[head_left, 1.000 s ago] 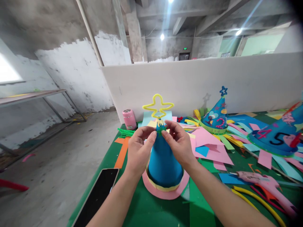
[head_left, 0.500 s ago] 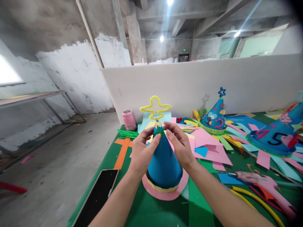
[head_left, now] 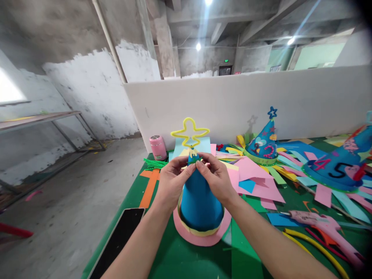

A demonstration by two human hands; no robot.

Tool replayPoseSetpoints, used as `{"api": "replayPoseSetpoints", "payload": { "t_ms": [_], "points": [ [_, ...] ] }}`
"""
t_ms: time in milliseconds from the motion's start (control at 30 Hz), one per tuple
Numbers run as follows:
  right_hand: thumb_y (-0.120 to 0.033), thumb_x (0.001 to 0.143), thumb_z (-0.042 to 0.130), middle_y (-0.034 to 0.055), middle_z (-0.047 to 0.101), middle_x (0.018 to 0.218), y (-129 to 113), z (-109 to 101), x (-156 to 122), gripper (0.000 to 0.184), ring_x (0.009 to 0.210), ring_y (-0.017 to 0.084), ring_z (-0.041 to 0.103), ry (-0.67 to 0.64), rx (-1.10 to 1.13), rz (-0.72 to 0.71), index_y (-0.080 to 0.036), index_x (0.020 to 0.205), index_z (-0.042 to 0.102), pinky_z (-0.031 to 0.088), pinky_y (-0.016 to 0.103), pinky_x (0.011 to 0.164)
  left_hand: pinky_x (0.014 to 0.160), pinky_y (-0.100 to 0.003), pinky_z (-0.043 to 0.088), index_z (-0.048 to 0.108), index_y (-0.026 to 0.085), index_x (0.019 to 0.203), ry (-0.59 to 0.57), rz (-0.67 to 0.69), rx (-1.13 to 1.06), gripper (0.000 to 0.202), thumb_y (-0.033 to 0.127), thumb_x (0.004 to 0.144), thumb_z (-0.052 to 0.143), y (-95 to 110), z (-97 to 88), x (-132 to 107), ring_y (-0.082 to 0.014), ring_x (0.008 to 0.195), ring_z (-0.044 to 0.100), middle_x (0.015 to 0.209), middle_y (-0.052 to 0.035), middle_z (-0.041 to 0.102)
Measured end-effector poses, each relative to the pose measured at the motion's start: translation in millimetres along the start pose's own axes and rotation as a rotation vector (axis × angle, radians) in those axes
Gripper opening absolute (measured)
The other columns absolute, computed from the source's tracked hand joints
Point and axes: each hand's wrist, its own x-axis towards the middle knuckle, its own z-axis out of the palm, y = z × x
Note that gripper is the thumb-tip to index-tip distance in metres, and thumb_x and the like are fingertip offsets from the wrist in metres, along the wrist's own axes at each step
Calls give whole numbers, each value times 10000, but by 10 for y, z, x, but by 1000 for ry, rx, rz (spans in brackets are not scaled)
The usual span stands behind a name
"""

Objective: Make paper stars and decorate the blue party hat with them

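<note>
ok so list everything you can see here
cone hat: 1, blue with pink brim, table centre
star: 1, yellow, atop cone hat
finished hats: 2, blue, decorated, right
phone: 1, black, near left edge
cup: 1, pink, by partition
glue gun: 1, pink, near right
paper scraps: many, mixed colours, right half
table: 1, green
partition: 1, white, behind table
left hand: pinching cone hat tip
right hand: pinching cone hat tip
</note>
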Motion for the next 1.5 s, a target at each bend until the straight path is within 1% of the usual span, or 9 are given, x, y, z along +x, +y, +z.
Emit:
{"api": "replayPoseSetpoints", "payload": {
  "t_ms": [233, 500, 767, 933, 1067, 1167, 1267, 1367, 1500],
  "points": [
    [-298, 778, 551, 38, 599, 941, 4, -1, 1, 210, 853, 190, 547, 15, -6, -1, -229, 973, 589, 403, 261, 565, 757, -268, 475, 693, 191, 803, -34, -60, -95, 183, 196, 623, 725, -9, -46, 34, -176, 815, 637, 800, -14, 719],
    [-303, 780, 549, 32, 608, 922, 4, -1, -3, 209, 806, 175, 558, 13, -16, -14, -231, 972, 590, 411, 252, 558, 652, -237, 475, 702, 176, 822, -141, -133, -97, 164, 188, 659, 698, 52, -70, 66, -130, 642, 625, 769, -24, 720],
    [-290, 790, 545, 29, 603, 973, 2, -4, -9, 201, 850, 176, 555, 2, 1, -14, -239, 980, 586, 412, 244, 560, 560, -210, 418, 721, 203, 772, -120, -179, -102, 140, 214, 632, 715, 26, -152, 113, -105, 616, 582, 716, -4, 701],
    [-298, 789, 550, 30, 608, 966, 6, -2, -16, 209, 860, 185, 559, 10, 10, -1, -243, 988, 586, 416, 257, 577, 626, -239, 416, 715, 195, 832, -134, -171, -72, 158, 265, 707, 649, 48, -158, 95, -165, 778, 602, 833, -46, 710],
    [-298, 794, 549, 25, 615, 970, -5, -7, -20, 210, 853, 185, 566, 7, 16, 11, -252, 994, 591, 420, 261, 596, 665, -265, 429, 695, 172, 915, -141, -161, -47, 271, 352, 785, 539, 69, -143, 63, -231, 936, 582, 953, -89, 691],
    [-300, 813, 516, 27, 623, 966, -16, -22, -21, 208, 838, 181, 570, -3, 53, 3, -248, 995, 602, 436, 275, 638, 730, -282, 443, 673, 192, 957, -161, -118, -6, 255, 305, 736, 616, 54, -134, 31, -229, 948, 584, 976, -69, 688],
    [-303, 823, 498, 28, 625, 973, -20, -36, -23, 209, 879, 188, 564, 10, 67, -7, -245, 990, 609, 445, 284, 677, 762, -299, 449, 648, 217, 996, -155, -85, 72, 336, 237, 664, 692, 34, -119, 1, -226, 938, 591, 1032, -53, 671],
    [-317, 821, 502, 28, 622, 971, -15, -43, -19, 211, 859, 186, 567, 12, 39, -13, -250, 996, 598, 442, 288, 669, 758, -304, 449, 643, 223, 1000, -143, -82, 169, 336, 250, 668, 686, 27, -99, -15, -237, 960, 581, 1100, -58, 639],
    [-313, 780, 555, 39, 613, 977, -17, -47, 9, 250, 844, 194, 561, 8, -79, -27, -245, 1019, 573, 426, 292, 636, 734, -316, 458, 651, 210, 962, -111, -60, 204, 303, 271, 666, 679, 12, -84, -13, -245, 929, 592, 1023, -68, 665]
  ]
}}
